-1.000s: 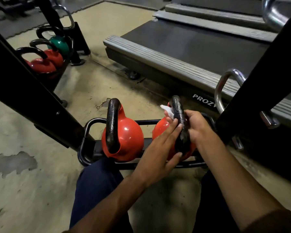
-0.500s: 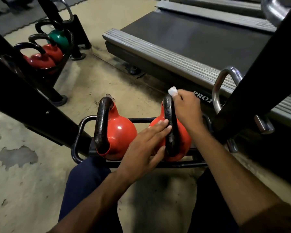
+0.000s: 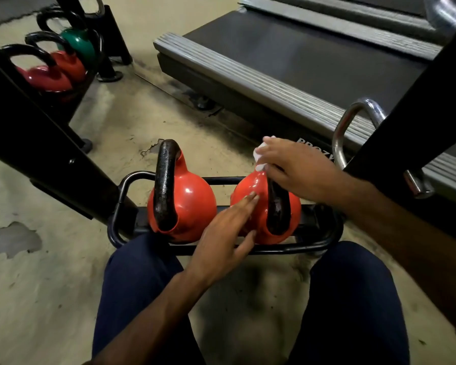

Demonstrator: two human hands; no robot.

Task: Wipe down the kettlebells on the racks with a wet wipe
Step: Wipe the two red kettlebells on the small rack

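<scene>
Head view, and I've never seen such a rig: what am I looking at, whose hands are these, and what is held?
No machine here: a person wears a camera on the head, so this single picture looks forward and down at their own arms. On a low black rack on the floor sit two red kettlebells with dark handles. The left hand lies with straight fingers against the right kettlebell, seemingly steadying it. The right hand grips a white wipe at the top of that bell's handle. The left kettlebell is untouched. Behind stands a treadmill; far left, a green kettlebell beside red ones.
</scene>
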